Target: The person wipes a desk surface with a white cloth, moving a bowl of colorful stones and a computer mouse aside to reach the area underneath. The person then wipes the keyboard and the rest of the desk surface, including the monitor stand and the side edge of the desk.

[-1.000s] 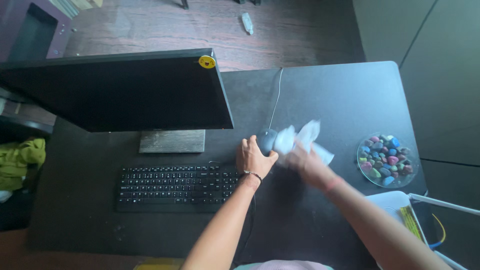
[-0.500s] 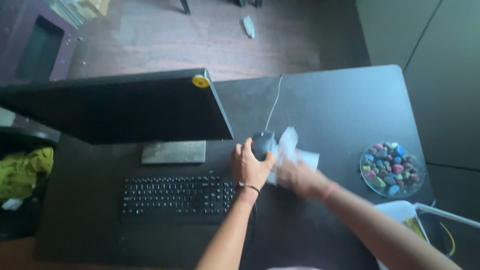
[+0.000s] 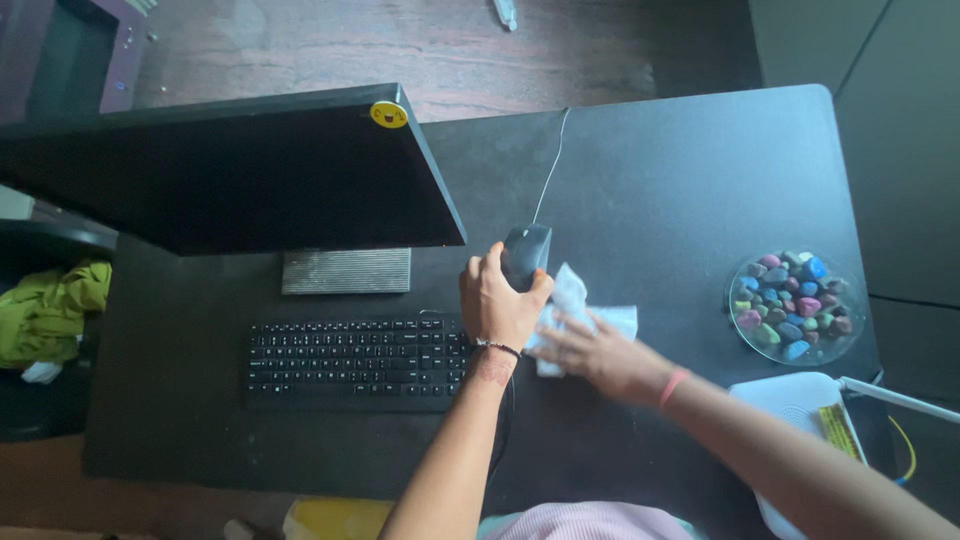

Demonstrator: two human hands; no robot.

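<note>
My left hand (image 3: 497, 303) grips a black wired mouse (image 3: 526, 253), holding it near the right end of the black keyboard (image 3: 350, 362). My right hand (image 3: 598, 352) presses a crumpled white cloth (image 3: 577, 311) flat on the black desk (image 3: 660, 190), just right of the mouse and touching my left hand. The mouse cable (image 3: 551, 165) runs back over the desk's far edge.
A black monitor (image 3: 230, 175) with a yellow round sticker (image 3: 388, 114) stands on a grey base (image 3: 346, 270). A glass dish of coloured stones (image 3: 790, 304) sits at the right. A white device (image 3: 800, 405) lies at the near right corner. Green cloth (image 3: 50, 310) lies left of the desk.
My right hand moved down from beside the mouse and now presses the cloth on the desk. My left hand has lifted the mouse slightly further back.
</note>
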